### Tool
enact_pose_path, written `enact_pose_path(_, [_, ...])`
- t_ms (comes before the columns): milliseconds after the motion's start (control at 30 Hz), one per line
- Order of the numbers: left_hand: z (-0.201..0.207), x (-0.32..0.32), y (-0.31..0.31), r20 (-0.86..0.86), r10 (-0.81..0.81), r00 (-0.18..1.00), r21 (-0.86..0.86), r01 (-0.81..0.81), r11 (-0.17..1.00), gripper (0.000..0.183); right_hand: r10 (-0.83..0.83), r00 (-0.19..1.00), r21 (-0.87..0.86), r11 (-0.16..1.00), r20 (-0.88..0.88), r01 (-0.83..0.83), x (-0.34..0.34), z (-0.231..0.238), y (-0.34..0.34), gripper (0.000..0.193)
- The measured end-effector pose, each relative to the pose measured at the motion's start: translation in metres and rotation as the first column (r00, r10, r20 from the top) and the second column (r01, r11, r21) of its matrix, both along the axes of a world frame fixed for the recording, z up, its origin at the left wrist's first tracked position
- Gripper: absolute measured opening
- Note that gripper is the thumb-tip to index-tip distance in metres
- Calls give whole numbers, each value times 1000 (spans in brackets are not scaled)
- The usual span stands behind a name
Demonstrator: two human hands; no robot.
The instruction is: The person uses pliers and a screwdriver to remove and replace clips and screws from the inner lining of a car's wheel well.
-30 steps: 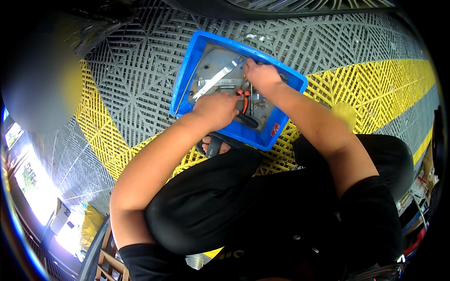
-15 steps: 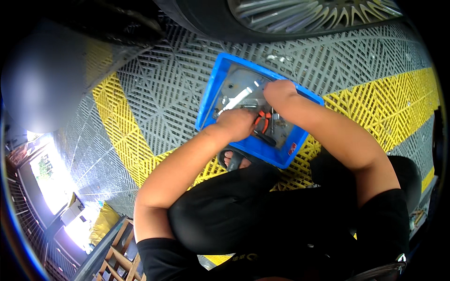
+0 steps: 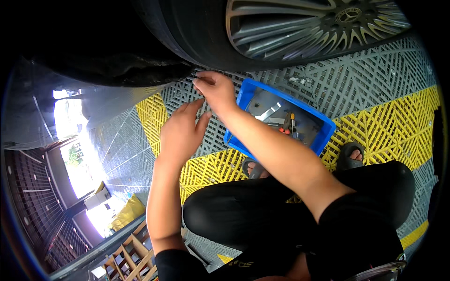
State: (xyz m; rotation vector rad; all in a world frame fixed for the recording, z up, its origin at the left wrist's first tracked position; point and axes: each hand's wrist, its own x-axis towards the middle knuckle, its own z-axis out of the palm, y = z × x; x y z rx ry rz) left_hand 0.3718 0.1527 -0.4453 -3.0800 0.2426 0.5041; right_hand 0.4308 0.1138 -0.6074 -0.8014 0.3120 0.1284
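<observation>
My right hand is raised left of the blue bin, close to the lower edge of the dark car body. Its thumb and forefinger are pinched; whatever lies between them is too small to make out. Just below it is my left hand, fingers extended and thumb apart, with nothing visible in it. Inside the blue bin lie a shiny flat metal piece, pliers with red-orange handles and other small tools. My right forearm passes over the bin's near left corner and hides part of it.
A car tyre with a spoked wheel rim stands beyond the bin. Grey and yellow grid tiles form the floor. At lower left are a wooden compartment rack and a yellow bag. My sandalled feet flank the bin's near side.
Both hands have left the bin and moved left toward the car's underside. The view has shifted, so the bin sits farther right and more of the wheel shows.
</observation>
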Motion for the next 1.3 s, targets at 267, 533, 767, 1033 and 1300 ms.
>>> enact_pose_path(267, [35, -44, -97, 34, -1, 999, -448, 16, 894, 32, -20, 988, 442, 893, -155, 87, 30, 3, 15, 12])
enact_pose_path(533, [5, -23, -112, 178, -261, 949, -454, 314, 833, 33, -126, 990, 232, 963, -62, 137, 27, 10, 14, 22])
enact_pose_path(767, [-16, -9, -115, 125, -265, 956, -503, 291, 814, 32, -120, 990, 163, 978, -70, 130, 37, 20, 28, 25])
enact_pose_path(1033, [-7, -16, -112, 119, -262, 958, -491, 286, 823, 35, -220, 962, 138, 960, -162, 243, 47, 14, 47, 19])
enact_pose_path(1300, [-5, -22, -107, 140, -271, 952, -473, 305, 827, 38, -47, 948, 271, 953, -314, 137, 39, 37, 40, 14])
